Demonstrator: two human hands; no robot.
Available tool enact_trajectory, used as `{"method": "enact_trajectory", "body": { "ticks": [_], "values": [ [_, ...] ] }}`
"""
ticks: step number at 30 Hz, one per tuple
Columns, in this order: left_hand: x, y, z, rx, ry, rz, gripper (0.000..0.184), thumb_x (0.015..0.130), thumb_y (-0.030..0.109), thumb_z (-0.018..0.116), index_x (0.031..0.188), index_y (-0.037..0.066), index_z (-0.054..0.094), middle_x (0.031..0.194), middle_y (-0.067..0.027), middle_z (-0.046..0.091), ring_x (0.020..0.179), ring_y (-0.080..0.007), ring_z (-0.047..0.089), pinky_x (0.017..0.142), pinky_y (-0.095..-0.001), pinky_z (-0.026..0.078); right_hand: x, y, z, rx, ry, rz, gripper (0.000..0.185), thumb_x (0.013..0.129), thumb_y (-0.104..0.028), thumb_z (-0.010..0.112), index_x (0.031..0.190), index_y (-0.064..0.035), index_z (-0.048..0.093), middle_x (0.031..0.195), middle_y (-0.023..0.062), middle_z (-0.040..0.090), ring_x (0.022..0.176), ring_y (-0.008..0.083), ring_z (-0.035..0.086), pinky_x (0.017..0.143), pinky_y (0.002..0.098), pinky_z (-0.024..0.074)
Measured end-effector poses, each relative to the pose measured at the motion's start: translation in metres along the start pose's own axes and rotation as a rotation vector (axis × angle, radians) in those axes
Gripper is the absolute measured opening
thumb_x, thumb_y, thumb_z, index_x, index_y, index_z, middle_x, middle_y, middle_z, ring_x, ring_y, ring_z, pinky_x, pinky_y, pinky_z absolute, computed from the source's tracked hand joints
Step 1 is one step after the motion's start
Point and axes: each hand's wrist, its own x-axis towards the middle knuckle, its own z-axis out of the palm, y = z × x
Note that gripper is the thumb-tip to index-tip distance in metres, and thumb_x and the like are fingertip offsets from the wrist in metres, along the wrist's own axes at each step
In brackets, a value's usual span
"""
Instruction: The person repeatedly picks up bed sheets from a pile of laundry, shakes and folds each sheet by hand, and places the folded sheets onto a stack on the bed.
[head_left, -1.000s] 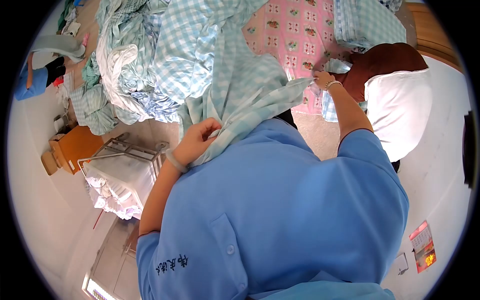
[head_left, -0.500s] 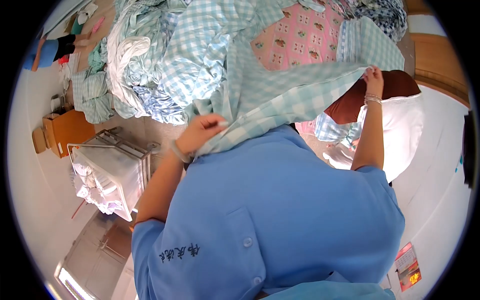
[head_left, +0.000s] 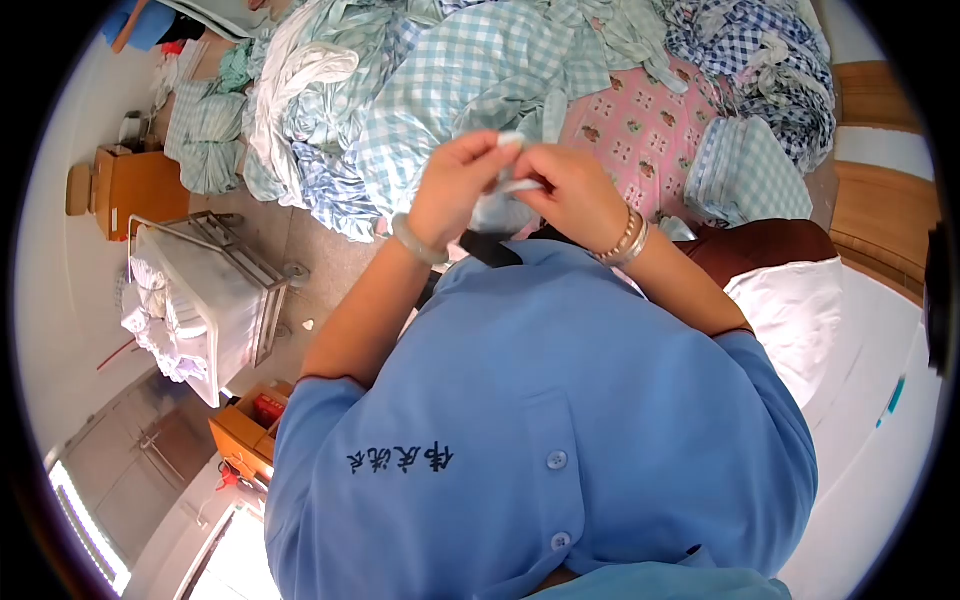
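Note:
My left hand (head_left: 455, 190) and my right hand (head_left: 572, 195) are close together in front of my chest. Each pinches the edge of a light green checked cloth (head_left: 500, 212), which hangs down between them. Beyond them, a large pile of checked cloths (head_left: 470, 80) lies in loose folds. Right of it is a pink patterned cloth (head_left: 640, 135) lying flat. A folded stack of checked cloths (head_left: 750, 170) rests at its right edge.
A wheeled cart (head_left: 215, 300) with a white bin stands at the left, near an orange-brown box (head_left: 145, 190). A co-worker in blue (head_left: 145, 22) is at the upper left. On the right are a brown and white bundle (head_left: 790, 300) and dark checked cloths (head_left: 790, 90).
My right hand has come in from the far right to beside my left hand. The cloth that was stretched wide between them is now gathered. The view has shifted.

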Motion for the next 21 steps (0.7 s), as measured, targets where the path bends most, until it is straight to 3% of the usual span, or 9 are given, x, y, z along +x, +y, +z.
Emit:
{"method": "enact_trajectory", "body": {
  "ticks": [3, 5, 8, 10, 12, 16, 18, 19, 21],
  "values": [
    [-0.025, -0.018, -0.001, -0.064, -0.055, -0.067, 0.017, 0.084, 0.01, 0.051, 0.097, 0.001, 0.057, 0.08, 0.0008, 0.058, 0.068, -0.0043, 0.049, 0.058, -0.0167, 0.038, -0.017, -0.002, 0.006, 0.049, -0.134, 0.166, 0.009, 0.071, -0.009, 0.058, 0.078, -0.0059, 0.053, 0.072, 0.0089, 0.053, 0.064, 0.0272, 0.053, 0.056, 0.0329, 0.0418],
    [-0.028, -0.038, -0.009, -0.124, -0.008, -0.055, 0.016, 0.083, 0.008, 0.051, 0.095, 0.0, 0.058, 0.081, 0.0006, 0.058, 0.07, -0.0043, 0.049, 0.061, -0.017, 0.039, -0.023, 0.003, 0.013, 0.024, -0.124, 0.037, 0.011, 0.072, -0.008, 0.057, 0.083, -0.0064, 0.055, 0.075, 0.0091, 0.053, 0.069, 0.0272, 0.052, 0.06, 0.033, 0.0414],
    [-0.034, -0.04, -0.014, 0.312, -0.026, 0.072, 0.017, 0.082, 0.004, 0.05, 0.096, -0.001, 0.057, 0.082, -0.0007, 0.058, 0.073, -0.0039, 0.049, 0.065, -0.0177, 0.039, -0.024, 0.008, 0.014, 0.038, -0.144, -0.019, 0.015, 0.074, -0.006, 0.056, 0.088, -0.0061, 0.054, 0.077, 0.0098, 0.053, 0.072, 0.0274, 0.052, 0.063, 0.0327, 0.0416],
    [-0.036, -0.039, -0.014, 0.36, -0.02, 0.091, 0.017, 0.082, 0.004, 0.05, 0.097, -0.001, 0.057, 0.082, -0.001, 0.058, 0.073, -0.0041, 0.049, 0.065, -0.0179, 0.039, -0.019, 0.004, 0.012, 0.014, -0.141, -0.059, 0.014, 0.074, -0.006, 0.055, 0.088, -0.0053, 0.053, 0.076, 0.0099, 0.053, 0.07, 0.0275, 0.052, 0.062, 0.0322, 0.0421],
    [-0.036, -0.038, -0.015, 0.408, -0.022, 0.107, 0.018, 0.081, 0.004, 0.05, 0.097, -0.001, 0.057, 0.082, -0.0012, 0.058, 0.073, -0.0044, 0.049, 0.065, -0.0181, 0.039, -0.013, -0.001, 0.01, 0.093, -0.117, 0.128, 0.013, 0.075, -0.006, 0.056, 0.086, -0.0043, 0.05, 0.074, 0.0098, 0.053, 0.067, 0.0257, 0.053, 0.06, 0.0313, 0.0426],
    [-0.04, -0.035, -0.019, 0.419, -0.073, 0.242, 0.018, 0.08, 0.003, 0.051, 0.097, -0.001, 0.057, 0.081, -0.0012, 0.057, 0.072, -0.0057, 0.049, 0.064, -0.0192, 0.04, -0.009, 0.004, 0.015, 0.143, -0.082, 0.173, 0.015, 0.075, -0.005, 0.058, 0.086, -0.0035, 0.048, 0.071, 0.0086, 0.053, 0.064, 0.0235, 0.053, 0.058, 0.0305, 0.0431],
    [-0.042, -0.037, -0.022, 0.417, -0.117, 0.254, 0.018, 0.079, 0.003, 0.052, 0.096, -0.001, 0.057, 0.08, -0.0012, 0.057, 0.072, -0.0061, 0.048, 0.064, -0.0195, 0.04, -0.01, 0.007, 0.017, 0.162, -0.135, 0.222, 0.017, 0.074, -0.005, 0.058, 0.087, -0.0028, 0.048, 0.077, 0.0088, 0.054, 0.071, 0.0217, 0.054, 0.063, 0.0303, 0.0433],
    [-0.041, -0.041, -0.023, 0.447, -0.084, 0.225, 0.017, 0.079, 0.003, 0.053, 0.095, -0.001, 0.057, 0.079, -0.0012, 0.056, 0.071, -0.0062, 0.048, 0.063, -0.0196, 0.04, -0.009, 0.01, 0.018, 0.161, -0.14, 0.221, 0.017, 0.074, -0.005, 0.058, 0.087, -0.0028, 0.048, 0.077, 0.0088, 0.054, 0.071, 0.0217, 0.054, 0.063, 0.0303, 0.0433],
    [-0.038, -0.041, -0.025, 0.477, -0.051, 0.201, 0.016, 0.079, 0.003, 0.053, 0.094, -0.001, 0.056, 0.078, -0.0012, 0.056, 0.069, -0.0063, 0.048, 0.062, -0.0198, 0.04, -0.003, 0.019, 0.021, 0.124, -0.05, -0.025, 0.019, 0.074, -0.004, 0.058, 0.091, -0.0023, 0.049, 0.085, 0.0099, 0.054, 0.078, 0.0214, 0.053, 0.068, 0.0299, 0.0422]
  ]
}}
